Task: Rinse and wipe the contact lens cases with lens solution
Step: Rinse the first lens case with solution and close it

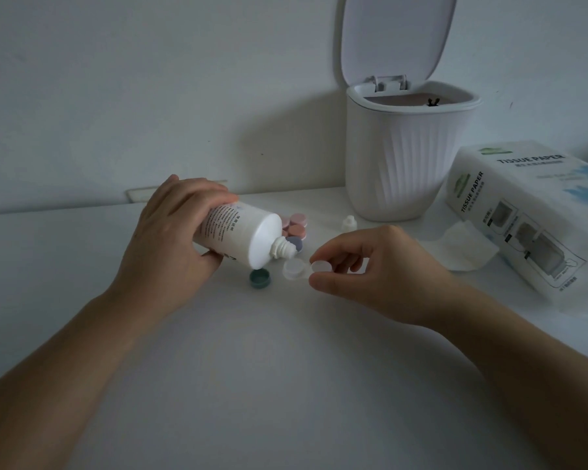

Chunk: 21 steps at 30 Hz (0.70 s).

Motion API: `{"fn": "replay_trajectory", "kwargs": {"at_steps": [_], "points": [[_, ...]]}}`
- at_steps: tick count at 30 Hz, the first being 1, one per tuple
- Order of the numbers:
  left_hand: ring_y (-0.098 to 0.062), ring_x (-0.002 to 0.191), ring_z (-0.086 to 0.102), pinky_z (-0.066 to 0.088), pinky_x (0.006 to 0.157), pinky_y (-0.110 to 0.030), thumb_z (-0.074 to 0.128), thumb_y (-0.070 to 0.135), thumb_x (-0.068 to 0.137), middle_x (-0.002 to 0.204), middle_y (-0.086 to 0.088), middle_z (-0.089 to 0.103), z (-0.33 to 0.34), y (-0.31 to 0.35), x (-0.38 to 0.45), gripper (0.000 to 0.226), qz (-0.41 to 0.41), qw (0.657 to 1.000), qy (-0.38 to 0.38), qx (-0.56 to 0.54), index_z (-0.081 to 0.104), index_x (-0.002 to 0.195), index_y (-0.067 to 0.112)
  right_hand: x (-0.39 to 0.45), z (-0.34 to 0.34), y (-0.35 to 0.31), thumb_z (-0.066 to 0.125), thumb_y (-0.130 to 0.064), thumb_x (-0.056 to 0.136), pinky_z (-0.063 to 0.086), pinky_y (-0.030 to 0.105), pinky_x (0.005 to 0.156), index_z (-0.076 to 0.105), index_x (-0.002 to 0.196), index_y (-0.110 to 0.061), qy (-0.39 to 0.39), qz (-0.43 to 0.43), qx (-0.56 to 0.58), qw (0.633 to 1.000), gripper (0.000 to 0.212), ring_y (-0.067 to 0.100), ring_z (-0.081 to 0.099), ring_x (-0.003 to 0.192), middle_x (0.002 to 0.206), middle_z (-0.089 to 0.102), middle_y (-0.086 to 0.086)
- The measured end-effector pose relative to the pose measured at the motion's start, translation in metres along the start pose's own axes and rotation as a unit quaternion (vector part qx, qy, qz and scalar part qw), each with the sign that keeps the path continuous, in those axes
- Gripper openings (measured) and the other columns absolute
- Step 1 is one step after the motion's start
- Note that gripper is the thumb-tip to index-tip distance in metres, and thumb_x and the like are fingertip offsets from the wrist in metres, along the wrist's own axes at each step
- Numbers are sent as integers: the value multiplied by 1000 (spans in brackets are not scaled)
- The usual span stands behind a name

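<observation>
My left hand [174, 232] grips a white lens solution bottle [241, 235], tilted with its uncapped nozzle pointing down and to the right. Just below the nozzle sits a clear open contact lens case [296, 270] with two wells; my right hand [364, 266] pinches its right well between thumb and fingertips. A green lens case cap [260, 278] lies open side up on the white table, left of the case. Behind the bottle lie several closed cases in pink, brown and purple [296, 228]. The bottle's small clear cap [349, 223] stands further back.
A white ribbed bin [401, 164] with its lid raised stands at the back right. A tissue paper pack [523, 212] lies at the right edge, with one loose tissue [462, 245] beside it. The white wall is close behind the table [286, 368].
</observation>
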<state>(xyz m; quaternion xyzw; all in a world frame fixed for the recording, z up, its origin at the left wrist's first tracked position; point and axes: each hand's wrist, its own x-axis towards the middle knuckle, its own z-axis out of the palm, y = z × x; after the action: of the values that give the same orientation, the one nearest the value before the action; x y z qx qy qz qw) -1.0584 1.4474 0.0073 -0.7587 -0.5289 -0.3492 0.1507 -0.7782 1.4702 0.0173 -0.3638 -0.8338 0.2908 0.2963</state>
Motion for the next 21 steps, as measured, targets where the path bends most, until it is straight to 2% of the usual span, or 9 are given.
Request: {"fn": "replay_trajectory", "kwargs": {"at_steps": [3, 4, 8, 10, 14, 16, 18, 21], "points": [[-33, 118, 58, 37, 111, -55, 86, -9, 59, 124, -9, 64, 0, 3, 0, 66, -11, 1000, 4, -22, 64, 120, 7, 0, 0, 1, 80, -35, 80, 46, 8, 64, 75, 83, -33, 4, 5, 3, 1000, 6, 2, 63, 68, 78, 70, -17], [-31, 117, 57, 40, 109, -51, 86, -9, 59, 124, -8, 64, 0, 3, 0, 66, -17, 999, 6, -32, 64, 119, 7, 1, -1, 1, 80, -34, 80, 47, 9, 63, 76, 84, -32, 5, 6, 4, 1000, 6, 3, 63, 68, 78, 71, -16], [-20, 118, 53, 36, 98, -12, 90, -3, 61, 124, 2, 62, -3, 1, -4, 68, -71, 995, 5, -71, 63, 123, 11, 0, -2, 1, 79, -31, 81, 47, 10, 63, 77, 86, -30, 13, 9, 12, 1000, 5, 5, 63, 69, 78, 71, -14], [-14, 116, 54, 34, 93, -3, 92, 3, 64, 122, 11, 60, -5, 3, -5, 69, -102, 990, 8, -92, 62, 124, 17, 0, -3, 0, 78, -30, 82, 47, 9, 63, 77, 87, -32, 16, 11, 23, 1000, 5, 5, 63, 70, 78, 71, -13], [22, 100, 52, 33, 79, 6, 90, 10, 66, 108, 33, 61, -9, 6, -5, 67, -183, 971, 39, -150, 59, 121, 33, -1, -4, 0, 77, -32, 81, 51, 15, 66, 78, 90, -31, 12, 19, 35, 999, 9, 7, 65, 71, 80, 73, -8], [24, 99, 53, 37, 77, 3, 90, 13, 67, 104, 41, 61, -10, 5, -5, 65, -217, 960, 46, -174, 58, 114, 43, 0, -5, 0, 76, -32, 80, 52, 18, 67, 78, 90, -30, 14, 23, 39, 999, 10, 7, 65, 71, 80, 74, -8], [21, 102, 56, 42, 81, -8, 92, 17, 67, 105, 43, 62, -12, 3, -4, 63, -246, 948, 44, -194, 56, 107, 50, 1, -5, 1, 76, -33, 80, 54, 21, 69, 78, 90, -30, 15, 27, 41, 999, 11, 7, 66, 72, 79, 74, -8], [11, 107, 63, 50, 88, -26, 92, 32, 59, 108, 32, 68, -12, 1, -4, 59, -287, 927, 58, -233, 60, 106, 46, 1, -6, 2, 73, -41, 76, 57, 30, 74, 78, 93, -32, 12, 30, 42, 999, 20, 8, 67, 74, 81, 74, -10]]}}
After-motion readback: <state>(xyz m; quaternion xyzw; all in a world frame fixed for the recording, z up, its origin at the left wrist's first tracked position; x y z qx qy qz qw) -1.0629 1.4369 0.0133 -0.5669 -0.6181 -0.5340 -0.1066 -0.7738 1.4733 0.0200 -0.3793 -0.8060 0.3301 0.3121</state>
